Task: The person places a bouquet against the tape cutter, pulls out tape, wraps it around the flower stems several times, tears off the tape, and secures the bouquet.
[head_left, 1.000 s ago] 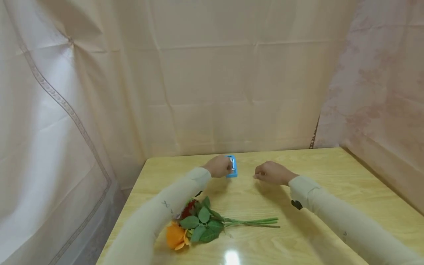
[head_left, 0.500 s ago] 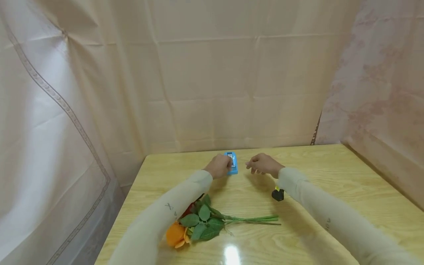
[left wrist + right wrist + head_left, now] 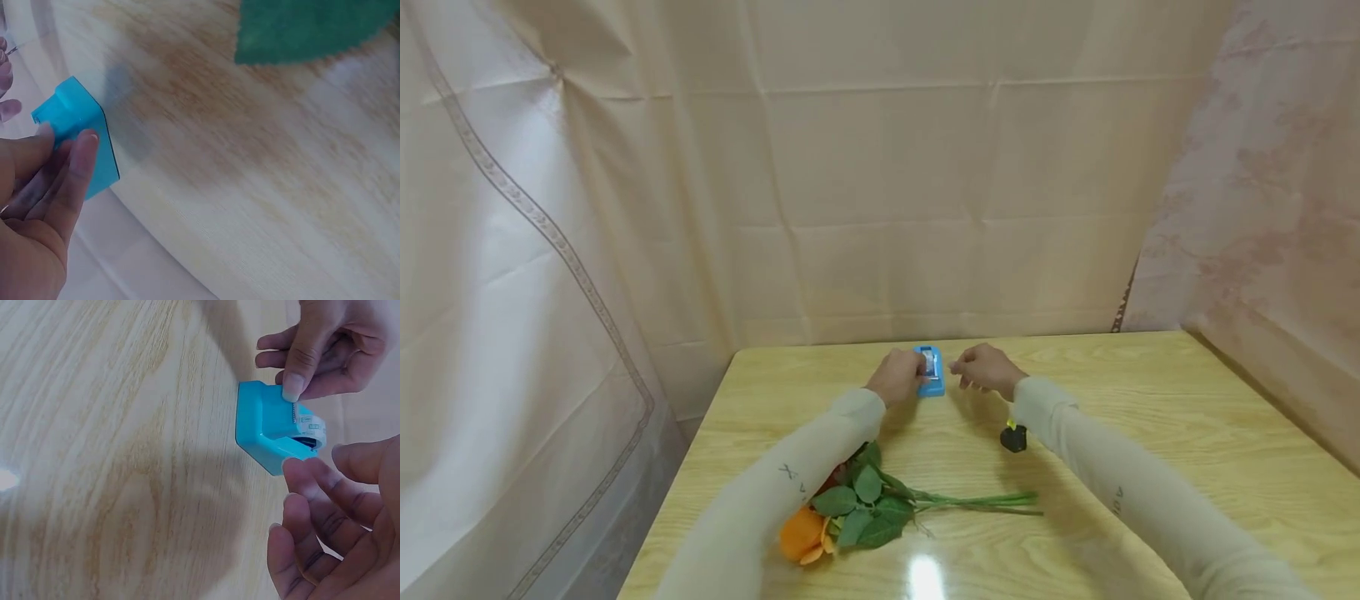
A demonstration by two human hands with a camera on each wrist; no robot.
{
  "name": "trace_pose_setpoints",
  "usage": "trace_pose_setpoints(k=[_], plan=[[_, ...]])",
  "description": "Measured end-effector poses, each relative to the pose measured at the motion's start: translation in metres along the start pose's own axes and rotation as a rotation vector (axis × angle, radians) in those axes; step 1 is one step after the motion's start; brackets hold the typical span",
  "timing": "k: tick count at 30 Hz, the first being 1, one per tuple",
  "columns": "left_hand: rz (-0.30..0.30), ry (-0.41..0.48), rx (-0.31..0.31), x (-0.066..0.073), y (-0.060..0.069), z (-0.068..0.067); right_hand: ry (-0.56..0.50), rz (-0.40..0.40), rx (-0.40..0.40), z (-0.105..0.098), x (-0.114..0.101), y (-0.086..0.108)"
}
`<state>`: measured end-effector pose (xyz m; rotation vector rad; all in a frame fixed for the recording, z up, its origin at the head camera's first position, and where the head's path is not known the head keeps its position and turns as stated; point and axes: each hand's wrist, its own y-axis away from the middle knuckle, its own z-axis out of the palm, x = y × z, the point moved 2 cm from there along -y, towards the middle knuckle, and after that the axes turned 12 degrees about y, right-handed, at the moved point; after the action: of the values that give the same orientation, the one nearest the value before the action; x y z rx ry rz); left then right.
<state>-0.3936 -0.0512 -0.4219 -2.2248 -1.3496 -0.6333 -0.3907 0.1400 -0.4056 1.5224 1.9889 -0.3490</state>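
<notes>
A blue tape dispenser [image 3: 932, 388] stands near the table's far edge. My left hand [image 3: 895, 377] grips its left side; in the right wrist view the left thumb presses beside the toothed edge of the dispenser [image 3: 265, 419]. The dispenser [image 3: 81, 107] shows its outer side in the left wrist view, with fingers of the left hand [image 3: 47, 200] against it. Just right of it is my right hand [image 3: 992, 371], fingers loosely bent. In the right wrist view, thumb and fingers of that hand [image 3: 337, 525] are apart near the tape roll [image 3: 314, 429]; whether they touch tape I cannot tell.
Artificial flowers with an orange bloom [image 3: 802, 536], green leaves [image 3: 880, 521] and long stems [image 3: 992, 502] lie at the front, partly under the left sleeve [image 3: 797, 475]. A small black object [image 3: 1013, 438] is below the right cuff. Curtains [image 3: 865, 167] hang behind the table.
My right hand has moved left, closer to the dispenser, and its fingers have spread a little. The left hand has stayed at the dispenser.
</notes>
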Motion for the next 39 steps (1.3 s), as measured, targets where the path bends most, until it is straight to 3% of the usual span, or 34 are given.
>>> trace_pose_setpoints(k=[7,12,18,28,39], plan=[[-0.029,0.034,0.004,-0.007,-0.001,0.003,0.009,0.022,0.003,0.005,0.000,-0.010],[-0.021,0.005,-0.003,-0.012,-0.002,0.004,-0.010,0.030,-0.008,0.011,-0.004,-0.015],[-0.019,0.041,-0.012,-0.015,-0.001,0.005,-0.039,0.026,-0.012,0.018,-0.007,-0.020],[-0.053,0.007,-0.008,-0.015,-0.003,0.008,-0.243,0.079,-0.012,0.029,-0.005,-0.023],[-0.058,-0.024,0.006,-0.011,-0.002,0.007,-0.332,0.106,0.005,0.033,-0.008,-0.025]])
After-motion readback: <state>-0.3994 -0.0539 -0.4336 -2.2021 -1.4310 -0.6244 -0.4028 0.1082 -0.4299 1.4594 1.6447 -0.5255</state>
